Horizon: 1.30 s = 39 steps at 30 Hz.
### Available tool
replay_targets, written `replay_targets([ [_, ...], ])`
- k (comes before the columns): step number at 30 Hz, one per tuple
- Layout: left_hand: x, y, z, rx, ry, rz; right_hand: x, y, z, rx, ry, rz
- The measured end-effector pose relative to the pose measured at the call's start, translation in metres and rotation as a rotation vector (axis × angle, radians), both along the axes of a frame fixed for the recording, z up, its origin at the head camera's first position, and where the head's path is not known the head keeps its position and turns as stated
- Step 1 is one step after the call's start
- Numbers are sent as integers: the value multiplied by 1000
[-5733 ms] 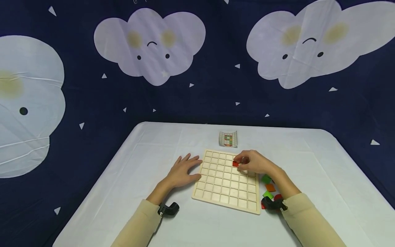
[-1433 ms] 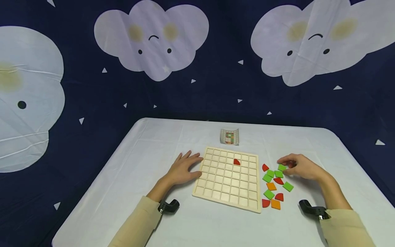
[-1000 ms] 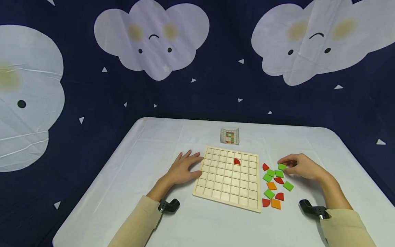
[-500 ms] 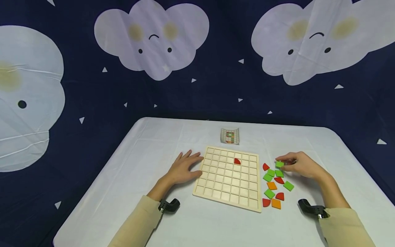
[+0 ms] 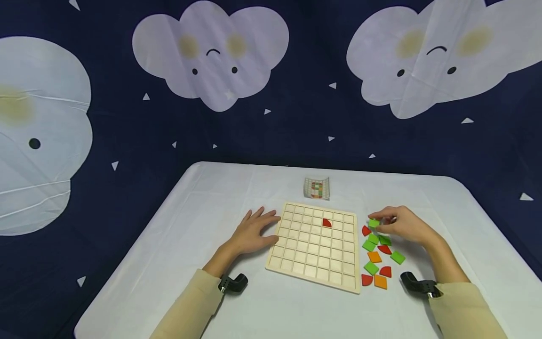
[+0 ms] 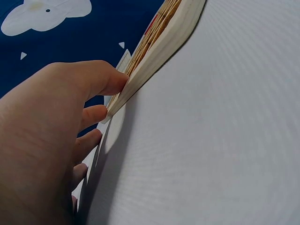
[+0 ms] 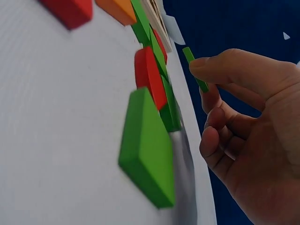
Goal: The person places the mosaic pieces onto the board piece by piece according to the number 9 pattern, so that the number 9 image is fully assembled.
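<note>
A green square tile (image 5: 374,223) is pinched between thumb and fingers of a person's right hand (image 5: 404,225), raised above the worktop (image 5: 228,193) just right of a pale gridded board (image 5: 313,248). The left hand (image 5: 249,234), fingers spread, touches the board's left edge. One red quarter-round piece (image 5: 327,222) sits on the board; loose green, red and orange pieces (image 5: 374,256) lie alongside, a patterned card (image 5: 316,189) beyond the far edge.
</note>
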<state>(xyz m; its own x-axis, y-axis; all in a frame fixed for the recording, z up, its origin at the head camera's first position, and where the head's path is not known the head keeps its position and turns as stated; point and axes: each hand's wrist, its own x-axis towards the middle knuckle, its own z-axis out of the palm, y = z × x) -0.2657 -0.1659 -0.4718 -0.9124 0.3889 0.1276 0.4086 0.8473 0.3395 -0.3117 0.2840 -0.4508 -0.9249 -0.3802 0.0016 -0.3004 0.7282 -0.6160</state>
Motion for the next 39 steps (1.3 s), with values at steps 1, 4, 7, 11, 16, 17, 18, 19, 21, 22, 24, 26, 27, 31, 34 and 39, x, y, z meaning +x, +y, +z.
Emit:
replay_targets([
  [1,0,0,1,-3,-2,2,-1,-2,1,5,-1,5],
  [4,0,0,2,1,-4,0,-5,-5,2,5,-9,5],
  [7,0,0,3,5,-5,-2,-7,-9,3,-5,-7,15],
  [11,0,0,3,7,-1,-1,-9,-15,4,-23,9,33],
  [16,0,-1,1,4,3,5,-12,-23,2,-27,27,60],
  [17,-1,-1,1,3,4,6,-12,-24,2,-29,27,59],
  [18,0,-1,1,2,3,6,-13,-25,2,-31,29,64],
  [19,0,-1,2,2,2,7,-13,-26,2,-33,30,65],
  [21,0,-1,2,2,1,7,-14,-28,2,-31,32,71],
  [22,0,-1,2,1,1,7,-14,-29,2,-29,31,71],
  [24,1,-1,3,2,-1,6,-15,-31,2,-28,32,77],
  [26,1,-1,3,3,1,5,-16,-33,2,-27,29,83],
  [27,1,-2,3,4,2,6,-17,-34,2,-28,27,86],
  [31,0,-2,3,1,-3,13,-19,-40,4,-23,10,93],
  [34,0,-3,2,-3,-2,17,-21,-45,4,-19,8,98],
  [39,1,-3,2,4,-5,-3,-20,-50,4,-24,-13,111],
])
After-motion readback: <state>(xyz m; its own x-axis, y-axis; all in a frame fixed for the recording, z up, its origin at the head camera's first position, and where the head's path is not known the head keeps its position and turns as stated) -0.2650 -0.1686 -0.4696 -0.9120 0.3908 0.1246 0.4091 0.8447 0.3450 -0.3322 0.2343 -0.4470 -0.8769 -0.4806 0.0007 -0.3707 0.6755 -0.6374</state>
